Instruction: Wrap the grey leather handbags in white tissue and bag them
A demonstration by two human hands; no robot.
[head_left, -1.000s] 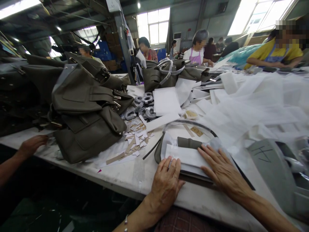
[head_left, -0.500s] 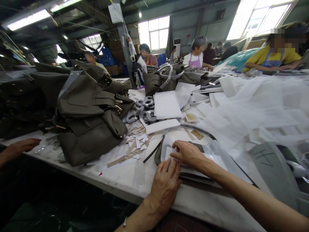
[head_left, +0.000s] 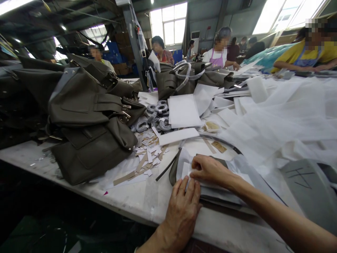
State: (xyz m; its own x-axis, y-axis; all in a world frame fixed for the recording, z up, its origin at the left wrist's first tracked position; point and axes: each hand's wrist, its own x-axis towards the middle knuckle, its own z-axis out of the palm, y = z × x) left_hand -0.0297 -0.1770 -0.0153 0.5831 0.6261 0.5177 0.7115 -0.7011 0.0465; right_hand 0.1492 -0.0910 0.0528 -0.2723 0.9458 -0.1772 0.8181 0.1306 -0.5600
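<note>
My left hand point(head_left: 183, 207) lies flat with fingers stretched out on the near edge of a white paper sheet point(head_left: 210, 184) that covers a flat grey leather piece point(head_left: 175, 168) on the white table point(head_left: 137, 191). My right hand point(head_left: 209, 169) reaches across from the right and pinches the left corner of that white paper, fingers curled together, just above my left fingertips. A thin dark strap point(head_left: 223, 141) curves round behind the piece.
A stack of grey leather handbags point(head_left: 86, 126) fills the left of the table. Paper scraps point(head_left: 149, 151), tape rolls point(head_left: 158, 117), white foam sheets point(head_left: 183, 110) and loose white wrapping point(head_left: 284, 116) lie beyond. Several other workers sit at the far side. A grey panel point(head_left: 308, 186) sits at right.
My right hand moved from lying flat on the right of the paper to pinching its left corner. Another person's hand at the far left edge has withdrawn out of view.
</note>
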